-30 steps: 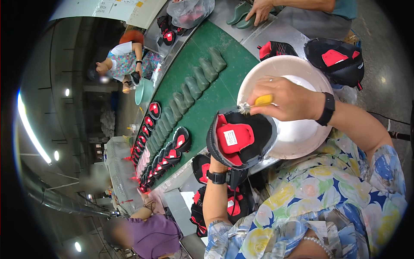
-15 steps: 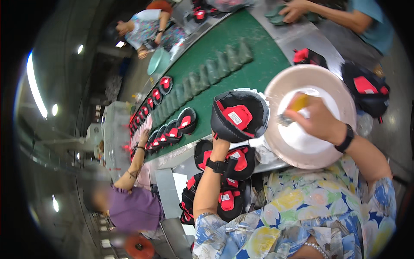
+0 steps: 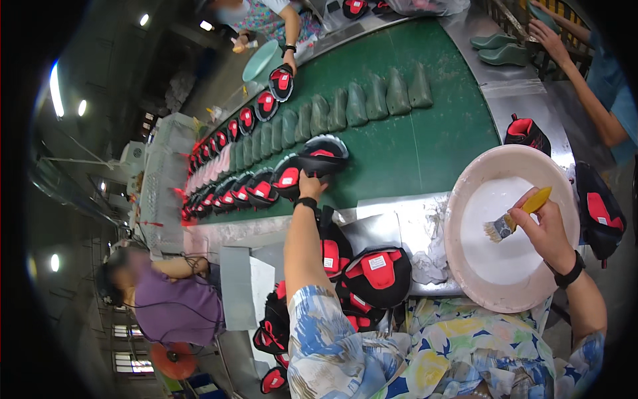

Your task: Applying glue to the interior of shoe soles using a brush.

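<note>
Stretched out over the green conveyor belt (image 3: 445,139), my left hand (image 3: 311,186) grips a black shoe upper (image 3: 325,158) with a red lining and a whitish edge. The upper is at the near end of a row of similar uppers (image 3: 262,189), close against the last of them. My right hand (image 3: 548,229) is closed around the yellow handle of a paintbrush (image 3: 512,221). Its pale bristles hang over the white liquid (image 3: 492,249) inside a pinkish basin (image 3: 458,279).
Black-and-red uppers (image 3: 377,276) are piled near my lap. Grey-green shoe lasts (image 3: 357,106) line the belt's middle. Across the belt, a co-worker's hand (image 3: 290,61) touches another upper (image 3: 280,83) beside a mint basin (image 3: 262,61). Another person handles green lasts (image 3: 502,52) at far right.
My left hand has carried the upper left and away from me to the row on the belt. My right hand still holds the brush above the basin. The view has shifted.
</note>
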A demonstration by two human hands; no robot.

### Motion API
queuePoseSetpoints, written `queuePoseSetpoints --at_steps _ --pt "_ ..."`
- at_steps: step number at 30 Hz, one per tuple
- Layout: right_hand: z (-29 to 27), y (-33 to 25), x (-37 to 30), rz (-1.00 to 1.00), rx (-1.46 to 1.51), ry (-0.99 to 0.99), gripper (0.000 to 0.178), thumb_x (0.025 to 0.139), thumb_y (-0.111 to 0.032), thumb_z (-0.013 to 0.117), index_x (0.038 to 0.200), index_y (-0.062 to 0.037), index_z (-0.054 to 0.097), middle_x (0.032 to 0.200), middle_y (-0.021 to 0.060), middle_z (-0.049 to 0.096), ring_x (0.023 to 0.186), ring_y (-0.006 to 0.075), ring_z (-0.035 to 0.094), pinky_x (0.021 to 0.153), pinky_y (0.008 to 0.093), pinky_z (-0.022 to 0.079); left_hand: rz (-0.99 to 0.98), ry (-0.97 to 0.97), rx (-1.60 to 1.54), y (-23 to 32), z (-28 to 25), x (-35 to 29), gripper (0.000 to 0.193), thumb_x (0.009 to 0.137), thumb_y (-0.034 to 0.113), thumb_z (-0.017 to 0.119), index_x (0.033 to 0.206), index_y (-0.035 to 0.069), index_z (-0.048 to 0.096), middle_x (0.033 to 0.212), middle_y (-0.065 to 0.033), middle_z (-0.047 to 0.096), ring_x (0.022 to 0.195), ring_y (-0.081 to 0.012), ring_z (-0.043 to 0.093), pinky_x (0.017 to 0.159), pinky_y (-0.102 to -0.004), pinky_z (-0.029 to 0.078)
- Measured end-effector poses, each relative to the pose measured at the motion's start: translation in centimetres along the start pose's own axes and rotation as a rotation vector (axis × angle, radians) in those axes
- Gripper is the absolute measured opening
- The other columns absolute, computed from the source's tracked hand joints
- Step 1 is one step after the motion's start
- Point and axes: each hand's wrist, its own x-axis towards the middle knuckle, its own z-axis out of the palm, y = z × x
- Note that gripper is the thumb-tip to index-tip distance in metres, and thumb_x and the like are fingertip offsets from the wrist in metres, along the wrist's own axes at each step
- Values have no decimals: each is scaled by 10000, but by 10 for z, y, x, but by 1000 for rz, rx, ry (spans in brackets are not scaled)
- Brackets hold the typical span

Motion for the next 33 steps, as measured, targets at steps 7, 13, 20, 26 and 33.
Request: queuePoseSetpoints --at_steps 7,13,20,26,33 --pt "-4 31 25 141 -149 -99 176 934 -136 666 936 32 612 819 79 672 754 133 657 685 270 508 505 17 721 69 -34 -41 459 814 45 584 1259 -67 567 1276 -263 628 1210 -365 604 1014 -397 470" --pt "40 50 25 -55 -257 -357 228 900 -188 688 968 24 637 780 193 673 727 300 682 673 383 514 144 -274 1182 49 -86 -168 535 720 244 815 1147 -36 653 1274 -235 632 1198 -346 604 1039 -413 459" --pt "8 19 -5 -141 -418 -373 206 858 -188 712 873 4 637 788 207 655 741 380 639 687 436 491 687 51 1329 78 -42 -270 288 745 90 681 964 -15 526 851 -260 607 896 -490 623 776 -554 509" --pt "11 15 -7 -110 -344 -282 266 881 -233 696 901 29 654 808 234 663 772 395 649 710 451 494 562 -413 1183 86 76 -280 372 805 87 640 1153 -30 575 1046 -282 670 931 -456 641 831 -538 500" --pt "-32 23 -7 -30 -409 -185 292 864 -238 703 857 51 658 833 272 654 767 418 650 694 461 495 915 -599 1581 77 9 -262 576 641 -91 630 1166 136 696 1288 -109 652 1257 -310 556 1012 -429 428"
